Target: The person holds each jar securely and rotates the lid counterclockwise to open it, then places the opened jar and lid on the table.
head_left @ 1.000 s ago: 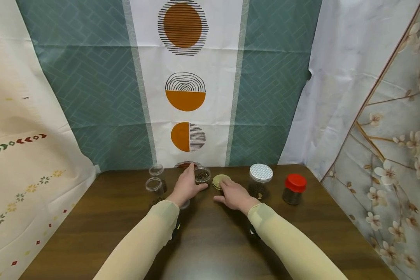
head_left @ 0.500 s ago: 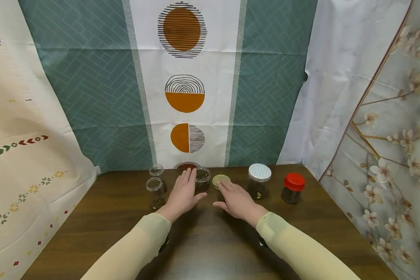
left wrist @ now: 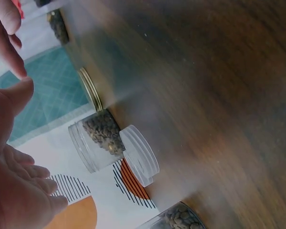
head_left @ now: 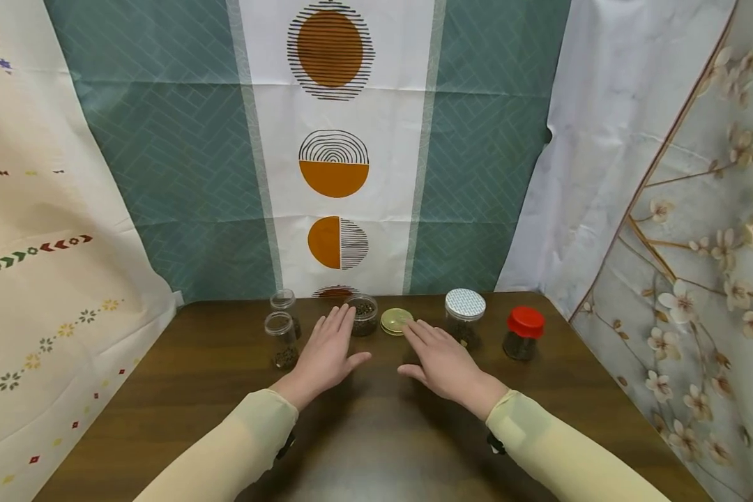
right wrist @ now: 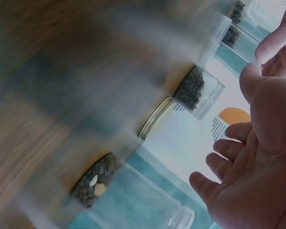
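My left hand hovers above the table with its fingers extended, holding nothing. Just beyond its fingertips stands an open clear jar of small dark pieces. My right hand is likewise outstretched, its fingertips overlapping the edge of a gold lid that lies flat with a doubled rim. In the left wrist view, clear lids appear beside the dark-filled jar; my left hand hides them from the head view. Two slim open jars stand at the left, the front jar with dark pieces at its bottom.
Behind the right hand stands a larger jar with a white patterned lid. A red-lidded jar is farther right. The second slim jar stands at the back left. Fabric hangings rise directly behind the brown wooden table.
Both hands have drawn back toward the body and apart. The right fingers have slid off most of the gold lid. The jars have stayed in place.
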The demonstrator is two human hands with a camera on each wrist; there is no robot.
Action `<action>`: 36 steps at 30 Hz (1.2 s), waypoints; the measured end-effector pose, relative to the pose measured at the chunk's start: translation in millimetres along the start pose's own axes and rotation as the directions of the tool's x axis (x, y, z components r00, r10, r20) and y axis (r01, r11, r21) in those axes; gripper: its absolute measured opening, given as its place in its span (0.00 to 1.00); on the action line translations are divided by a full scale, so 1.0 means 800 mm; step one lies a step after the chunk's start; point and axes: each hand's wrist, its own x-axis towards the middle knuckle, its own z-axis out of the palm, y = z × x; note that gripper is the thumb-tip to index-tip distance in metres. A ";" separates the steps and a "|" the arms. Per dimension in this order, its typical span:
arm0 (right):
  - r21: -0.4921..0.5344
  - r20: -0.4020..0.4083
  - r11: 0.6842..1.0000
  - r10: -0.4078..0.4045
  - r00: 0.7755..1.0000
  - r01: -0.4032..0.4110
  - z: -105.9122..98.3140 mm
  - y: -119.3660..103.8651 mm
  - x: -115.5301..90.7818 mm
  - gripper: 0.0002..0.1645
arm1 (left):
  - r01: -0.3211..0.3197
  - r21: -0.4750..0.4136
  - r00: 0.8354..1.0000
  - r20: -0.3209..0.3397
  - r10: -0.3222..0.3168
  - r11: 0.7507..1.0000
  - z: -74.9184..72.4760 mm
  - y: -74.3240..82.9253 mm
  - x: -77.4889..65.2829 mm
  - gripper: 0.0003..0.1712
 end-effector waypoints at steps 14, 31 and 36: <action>-0.071 -0.140 0.997 -0.020 0.990 0.010 -0.020 0.031 -0.034 0.49 | -0.066 0.001 0.998 0.002 0.066 0.998 0.005 0.011 -0.009 0.55; -0.123 -0.218 0.991 0.028 0.975 -0.056 -0.038 0.073 -0.055 0.49 | -0.149 -0.049 0.988 0.024 0.150 0.988 0.014 0.036 -0.005 0.54; -0.126 -0.204 0.988 0.060 0.977 -0.087 -0.036 0.083 -0.060 0.49 | -0.143 -0.051 0.989 0.041 0.145 0.988 0.017 0.041 -0.004 0.55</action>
